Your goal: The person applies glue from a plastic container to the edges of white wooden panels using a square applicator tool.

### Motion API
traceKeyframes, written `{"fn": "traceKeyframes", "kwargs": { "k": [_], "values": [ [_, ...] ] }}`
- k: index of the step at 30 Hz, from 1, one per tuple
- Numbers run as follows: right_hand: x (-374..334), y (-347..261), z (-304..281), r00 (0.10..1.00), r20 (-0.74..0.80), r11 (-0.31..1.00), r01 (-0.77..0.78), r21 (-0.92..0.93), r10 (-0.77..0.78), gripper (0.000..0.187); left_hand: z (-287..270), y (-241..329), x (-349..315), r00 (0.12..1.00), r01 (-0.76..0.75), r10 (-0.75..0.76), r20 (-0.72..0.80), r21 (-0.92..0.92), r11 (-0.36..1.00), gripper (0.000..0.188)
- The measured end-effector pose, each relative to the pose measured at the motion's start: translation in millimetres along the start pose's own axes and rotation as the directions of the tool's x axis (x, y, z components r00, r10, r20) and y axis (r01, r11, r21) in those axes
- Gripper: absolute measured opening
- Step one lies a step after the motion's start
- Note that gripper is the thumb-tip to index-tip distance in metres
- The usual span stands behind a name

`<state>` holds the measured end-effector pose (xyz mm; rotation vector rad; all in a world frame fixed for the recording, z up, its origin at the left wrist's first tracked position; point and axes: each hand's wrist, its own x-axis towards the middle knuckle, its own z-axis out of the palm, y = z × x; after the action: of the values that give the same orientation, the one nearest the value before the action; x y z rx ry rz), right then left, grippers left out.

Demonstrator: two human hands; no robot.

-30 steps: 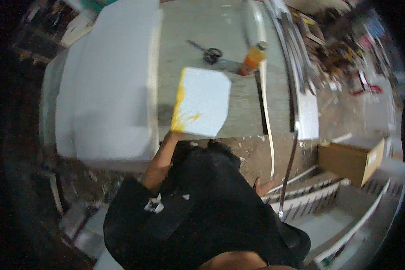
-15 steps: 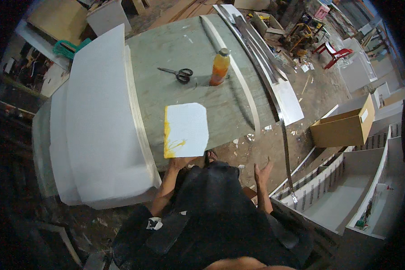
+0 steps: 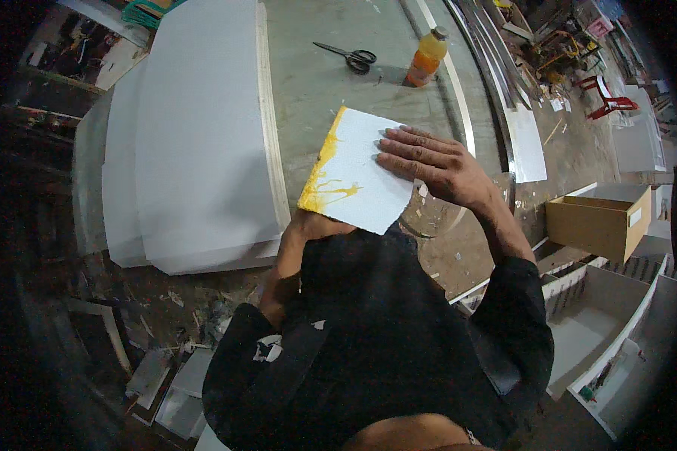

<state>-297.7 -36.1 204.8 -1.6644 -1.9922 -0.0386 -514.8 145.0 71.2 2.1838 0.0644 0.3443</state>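
A small white textured board (image 3: pixel 361 169) is tilted in front of me, with yellow smears along its left edge and a splash near its lower left corner. My left hand (image 3: pixel 316 224) grips it from below at the near edge; the fingers under it are hidden. Across its right side lie the outstretched fingers of my right hand (image 3: pixel 432 165), the thumb out of sight. Beyond the board, black-handled scissors (image 3: pixel 353 57) and a bottle of orange-yellow liquid (image 3: pixel 427 57) rest on the greenish table (image 3: pixel 301 98).
Large white sheets (image 3: pixel 195 135) are stacked on the table's left. A pale curved strip (image 3: pixel 459 90) and long metal strips (image 3: pixel 489 64) lie to the right. Further right are a wooden box (image 3: pixel 594 214), a white cabinet frame (image 3: pixel 594 323) and a red chair (image 3: pixel 608 99).
My right hand has come up from beside my body onto the board. The board has turned clockwise and is tilted. My view has shifted, so the table sits higher in it.
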Motion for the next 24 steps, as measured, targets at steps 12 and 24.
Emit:
{"fn": "traceKeyframes", "kwargs": {
  "k": [12,24],
  "values": [
    [41,-83,19,0.739,-0.373,0.824,-0.54,0.171,0.561,0.01,-97,-12,-121,0.945,0.26,-0.13,0.299,-0.449,0.855,0.071],
    [-27,-172,147,0.281,-0.227,0.116,0.362,0.925,0.933,0.037,-184,21,-212,0.97,0.064,-0.182,-0.161,-0.553,0.831,0.055]
  ]
}}
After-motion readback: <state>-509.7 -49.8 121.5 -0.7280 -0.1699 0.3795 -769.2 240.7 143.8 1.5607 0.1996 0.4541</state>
